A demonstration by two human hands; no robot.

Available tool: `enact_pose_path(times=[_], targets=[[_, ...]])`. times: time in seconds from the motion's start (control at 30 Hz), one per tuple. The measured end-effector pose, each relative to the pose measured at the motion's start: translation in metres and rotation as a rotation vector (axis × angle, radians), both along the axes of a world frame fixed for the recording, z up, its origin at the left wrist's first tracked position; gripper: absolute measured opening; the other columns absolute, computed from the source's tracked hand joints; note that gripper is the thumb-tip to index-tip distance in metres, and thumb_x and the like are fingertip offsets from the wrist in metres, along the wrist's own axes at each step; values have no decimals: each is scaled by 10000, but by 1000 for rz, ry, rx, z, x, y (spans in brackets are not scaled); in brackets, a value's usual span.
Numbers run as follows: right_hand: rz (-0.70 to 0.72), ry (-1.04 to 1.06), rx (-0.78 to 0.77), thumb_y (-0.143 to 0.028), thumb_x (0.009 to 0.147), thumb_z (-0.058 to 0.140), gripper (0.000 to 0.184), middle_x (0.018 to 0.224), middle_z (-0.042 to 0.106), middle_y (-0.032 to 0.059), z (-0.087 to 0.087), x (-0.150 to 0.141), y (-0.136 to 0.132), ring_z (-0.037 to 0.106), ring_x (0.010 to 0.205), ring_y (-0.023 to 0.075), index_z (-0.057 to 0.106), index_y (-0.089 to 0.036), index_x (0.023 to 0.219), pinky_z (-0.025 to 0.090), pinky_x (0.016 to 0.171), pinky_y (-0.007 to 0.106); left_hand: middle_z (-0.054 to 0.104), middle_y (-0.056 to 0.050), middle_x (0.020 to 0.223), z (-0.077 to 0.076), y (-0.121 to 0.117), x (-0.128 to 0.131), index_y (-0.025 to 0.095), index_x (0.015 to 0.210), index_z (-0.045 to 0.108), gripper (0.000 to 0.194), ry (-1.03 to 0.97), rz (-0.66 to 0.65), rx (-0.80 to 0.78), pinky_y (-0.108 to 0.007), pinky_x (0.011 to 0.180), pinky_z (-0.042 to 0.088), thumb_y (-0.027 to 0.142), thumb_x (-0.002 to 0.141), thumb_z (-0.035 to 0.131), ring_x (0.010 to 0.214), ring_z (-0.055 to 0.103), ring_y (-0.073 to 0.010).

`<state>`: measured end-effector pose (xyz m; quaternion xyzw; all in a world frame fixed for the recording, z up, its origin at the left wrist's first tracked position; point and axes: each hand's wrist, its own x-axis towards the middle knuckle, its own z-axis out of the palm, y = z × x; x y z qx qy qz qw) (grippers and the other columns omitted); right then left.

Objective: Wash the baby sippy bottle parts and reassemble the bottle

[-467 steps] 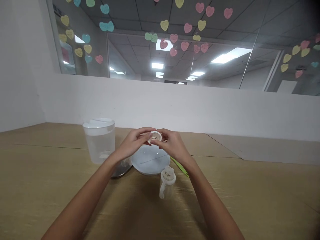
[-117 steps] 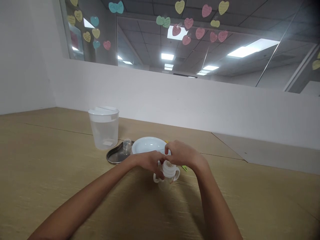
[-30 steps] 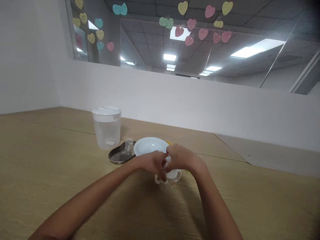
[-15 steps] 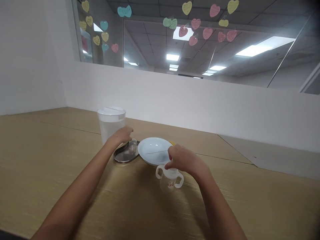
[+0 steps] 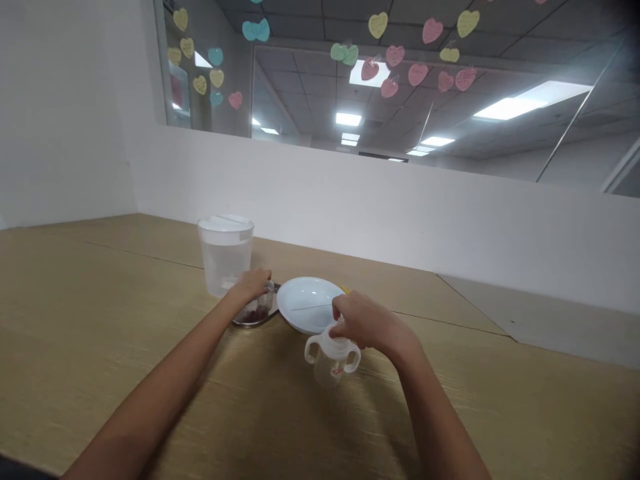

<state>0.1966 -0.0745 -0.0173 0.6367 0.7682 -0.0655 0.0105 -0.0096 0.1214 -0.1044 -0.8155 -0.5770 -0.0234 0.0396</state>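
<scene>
My left hand is lowered over a shiny metal tray, fingers closed round a small clear cap; the fingers partly hide it. A dark reddish patch shows on the tray below the hand, too blurred to tell whether it is a reflection. On the right, my right hand pinches the top of a baby bottle from above. The bottle is clear with two white handles and red print, and leans slightly. Its tip is covered by my fingers.
A white plate lies between my hands, behind the bottle. Part of something yellow shows behind its right edge. A translucent lidded bucket stands behind my left hand. Beyond the tan table rises a white wall with a window.
My left hand has come down onto the clear cap and its fingers have closed round it. The bottle in my right hand has shifted slightly left and tilted. The camera view has moved a little.
</scene>
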Motion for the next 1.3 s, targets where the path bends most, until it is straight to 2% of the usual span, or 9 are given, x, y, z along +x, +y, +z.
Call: enact_pose_path(times=[0.13,0.23,0.43,0.53,0.63,0.73,0.83,1.1,1.3], targets=[[-9,28,3,-241,780,537,264,980,625,123,0,1,-1,523,464,70,589,-87,989,346,468,232,608,-135,1137,1,-4,2,190,1131,575,391,15,18,-1,-307,790,440,282,752,572,1036,571,-262],[-11,54,-7,-270,782,532,296,965,630,117,0,2,-1,507,442,71,582,-96,1016,326,443,235,627,-143,1098,11,-9,2,171,1083,613,361,29,31,2,-307,776,448,256,733,586,1009,585,-269],[-31,86,119,-290,779,541,301,889,647,103,5,12,-5,590,663,157,602,-127,1025,361,536,247,562,-155,1192,64,-42,-1,149,1189,537,424,-12,18,144,-362,823,438,307,798,491,1061,549,-295],[-59,141,233,-325,795,535,309,903,648,98,8,20,-8,587,812,198,601,-156,1045,389,618,266,524,-105,1251,90,-76,8,182,1242,472,466,-161,-149,225,-344,877,418,400,832,427,1066,542,-251],[-69,260,331,-367,806,520,365,958,646,96,12,25,-10,586,831,201,573,-163,1105,410,659,287,587,-55,1182,102,-109,22,192,1225,484,456,-417,-418,18,-268,830,444,384,811,490,992,584,-193],[-61,356,377,-397,778,556,435,1040,631,99,15,26,-12,593,828,196,550,-168,1148,428,679,297,587,-30,1210,103,-129,35,211,1229,511,452,-528,-585,-156,-262,836,444,366,804,526,998,583,-182],[-56,396,355,-399,741,601,464,1030,631,86,16,27,-12,595,808,189,551,-186,1151,437,672,299,551,-27,1267,100,-136,42,224,1260,502,491,-571,-656,-209,-268,853,437,336,786,562,1019,566,-181],[47,402,228,-297,715,640,499,935,647,36,15,33,-12,577,815,162,519,-213,1191,426,665,268,595,-19,1179,97,-139,48,276,1339,393,627,-631,-718,-279,-269,829,444,245,746,595,986,566,-171],[45,238,99,-275,683,660,344,874,655,36,12,35,-9,574,766,164,625,-173,1009,397,629,259,632,-46,1113,87,-141,59,224,1329,381,672,-562,-718,-341,-270,755,457,273,710,639,904,595,-174]])
